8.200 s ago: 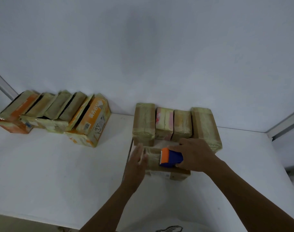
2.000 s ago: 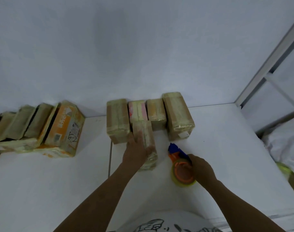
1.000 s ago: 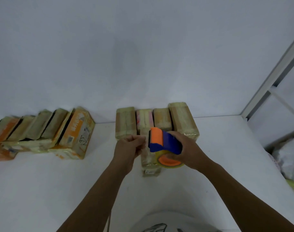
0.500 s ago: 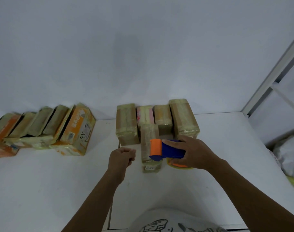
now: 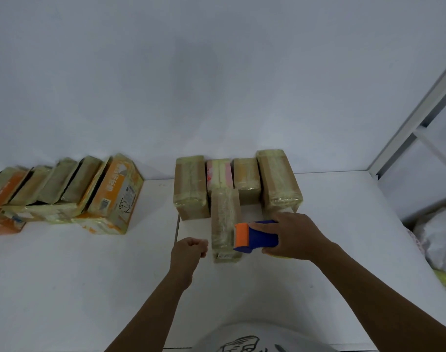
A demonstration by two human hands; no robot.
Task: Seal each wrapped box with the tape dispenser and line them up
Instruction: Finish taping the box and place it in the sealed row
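Currently the tabletop (image 5: 64, 288) carries two groups. At the left, a leaning batch (image 5: 64, 191) of some six boxes rests against the wall, several showing orange print; whether these are sealed cannot be told. Right of centre, a row (image 5: 277, 179) of four wrapped boxes stands side by side against the wall, judged sealed and lined up. One further box (image 5: 224, 214) lies in front of that row, end-on and touching it, not yet in line. The dispenser (image 5: 257, 237) sits at this box's right edge, gripped from above by the right hand (image 5: 295, 235). The left hand (image 5: 188, 250) is curled into a fist just left of the box, with nothing visible in it. Judgement: this box is being sealed; placing it remains, and possibly the left batch.
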